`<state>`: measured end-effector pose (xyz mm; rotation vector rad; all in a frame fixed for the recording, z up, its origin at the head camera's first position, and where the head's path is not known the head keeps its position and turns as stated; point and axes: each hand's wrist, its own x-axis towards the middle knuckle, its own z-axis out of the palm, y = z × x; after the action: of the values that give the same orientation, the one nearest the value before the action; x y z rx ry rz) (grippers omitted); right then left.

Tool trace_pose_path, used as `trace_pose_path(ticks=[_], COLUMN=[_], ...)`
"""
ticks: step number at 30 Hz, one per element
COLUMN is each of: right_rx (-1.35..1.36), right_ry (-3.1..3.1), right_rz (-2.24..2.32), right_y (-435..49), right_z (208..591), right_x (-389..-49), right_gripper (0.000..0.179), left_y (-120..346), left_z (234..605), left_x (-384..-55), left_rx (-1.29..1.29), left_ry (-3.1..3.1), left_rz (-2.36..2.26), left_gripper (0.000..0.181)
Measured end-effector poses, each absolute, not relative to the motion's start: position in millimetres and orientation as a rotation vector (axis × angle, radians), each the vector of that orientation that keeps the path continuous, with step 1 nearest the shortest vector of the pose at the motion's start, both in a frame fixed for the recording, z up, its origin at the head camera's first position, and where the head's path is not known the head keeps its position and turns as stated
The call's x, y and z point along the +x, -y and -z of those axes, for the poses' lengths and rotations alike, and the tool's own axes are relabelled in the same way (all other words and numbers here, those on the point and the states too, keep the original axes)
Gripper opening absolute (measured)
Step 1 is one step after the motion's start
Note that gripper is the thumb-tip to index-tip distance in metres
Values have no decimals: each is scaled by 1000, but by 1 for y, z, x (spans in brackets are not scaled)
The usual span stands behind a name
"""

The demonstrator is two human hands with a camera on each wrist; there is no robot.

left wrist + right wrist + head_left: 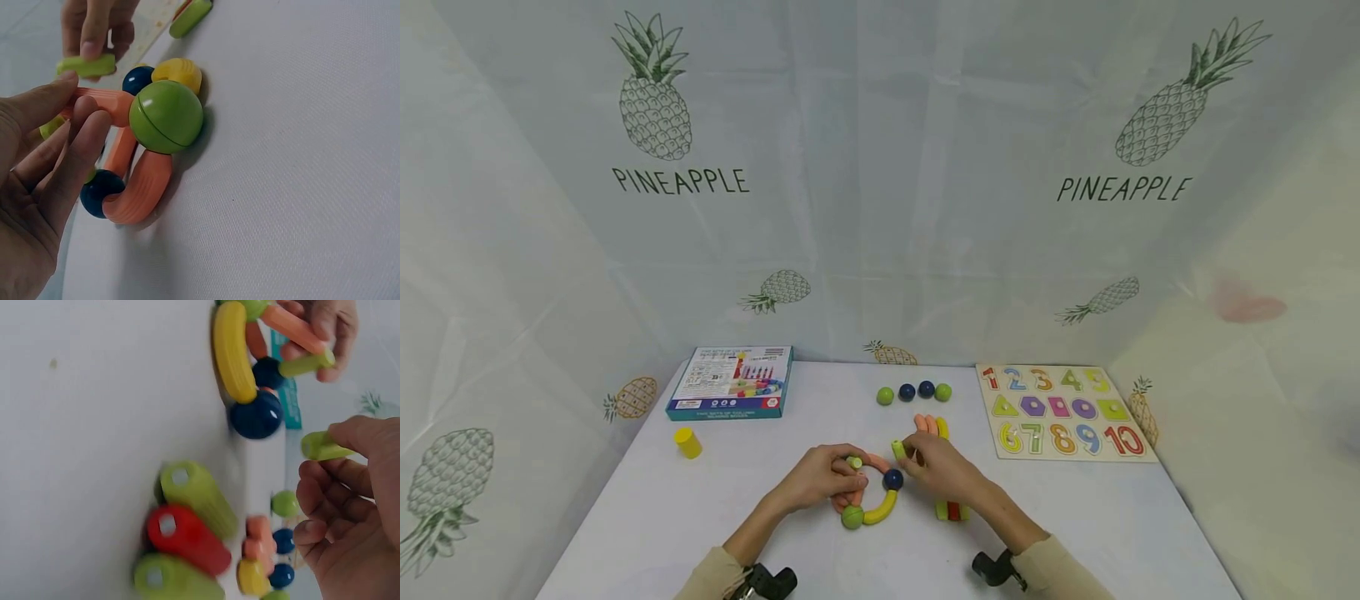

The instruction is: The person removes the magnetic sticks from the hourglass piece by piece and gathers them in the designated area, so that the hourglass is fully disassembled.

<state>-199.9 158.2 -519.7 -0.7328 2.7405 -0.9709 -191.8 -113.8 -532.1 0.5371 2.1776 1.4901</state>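
My left hand (820, 477) pinches an orange magnetic stick (103, 103) joined to a green ball (167, 115). That ball belongs to a ring of balls and sticks on the table, with a yellow curved stick (880, 510), a dark blue ball (892, 479) and orange curved sticks. A light green stick (306, 364) stands out from another dark blue ball (269, 374) of the ring, near my left fingertips. To the ring's right, my right hand (942, 467) pinches a second light green stick (328, 447) between thumb and finger, apart from the ring.
Green and red sticks (187, 537) lie side by side under my right hand, with orange and yellow ones beyond. Behind is a row of balls (907, 392). A number board (1052, 459) lies right; a toy box (730, 383) and yellow cylinder (688, 443) stand left.
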Motion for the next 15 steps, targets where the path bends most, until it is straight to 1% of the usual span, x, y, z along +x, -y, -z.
trace_pose_path(ticks=[4, 7, 11, 15], right_rx=[-631, -523, -386, -337], right_ry=[-2725, -2715, -2650, -2516], right_rz=[1071, 1126, 1168, 1154], right_y=[-183, -206, -238, -263], right_z=[511, 505, 507, 516], right_x=[-194, -189, -181, -173], right_gripper=[14, 22, 38, 41], left_y=[114, 114, 113, 112], left_z=[532, 531, 530, 531], left_x=[-192, -192, -192, -193], left_rx=[541, 545, 540, 531], left_ry=[-2192, -2200, -2209, -2211], left_rz=[-1488, -1482, -1470, -1471], left_gripper=[38, 38, 37, 36])
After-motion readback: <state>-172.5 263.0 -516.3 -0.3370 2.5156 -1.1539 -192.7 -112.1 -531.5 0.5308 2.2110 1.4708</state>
